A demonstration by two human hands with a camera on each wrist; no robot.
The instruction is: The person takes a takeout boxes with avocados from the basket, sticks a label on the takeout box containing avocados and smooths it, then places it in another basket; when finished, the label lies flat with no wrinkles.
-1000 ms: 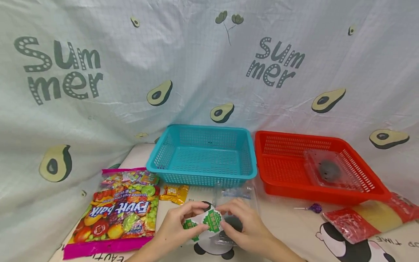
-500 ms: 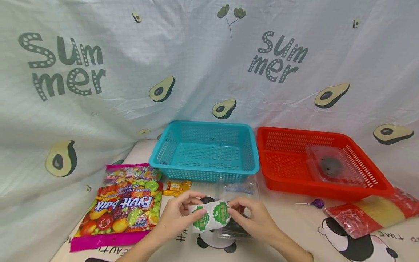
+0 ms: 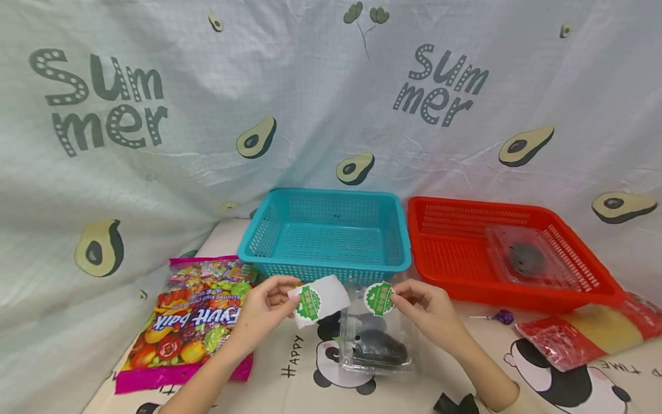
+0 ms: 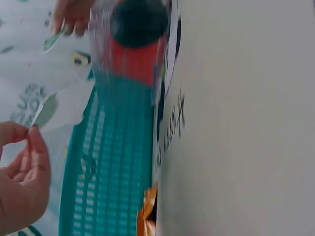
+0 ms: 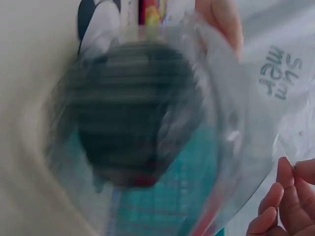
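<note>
My left hand (image 3: pixel 264 313) pinches a strip of white backing paper (image 3: pixel 335 293) that carries a green-and-white sticker (image 3: pixel 308 303). Apart from it, a second green-and-white sticker (image 3: pixel 379 298) is pinched by its right edge between the thumb and finger of my right hand (image 3: pixel 429 307). Below both hands a clear plastic box (image 3: pixel 362 368) lies on the table with a dark, rounded, animal-like thing (image 3: pixel 380 347) inside. In the right wrist view that box (image 5: pixel 221 123) blurs across the middle, and the sticker in my right hand (image 5: pixel 290 201) cannot be made out.
Behind the hands stand a blue basket (image 3: pixel 323 269) and a red basket (image 3: pixel 439 261), the red one bearing another clear box (image 3: pixel 553 267). Colourful candy bags (image 3: pixel 193 322) lie left. A lollipop (image 3: pixel 503 316) and a red-and-yellow packet (image 3: pixel 579 336) lie right. An orange wrapper (image 4: pixel 147 214) shows by the blue basket.
My hands have moved apart. The sticker in my right hand has come off the backing paper, which stays in my left hand. The clear box below is now less covered.
</note>
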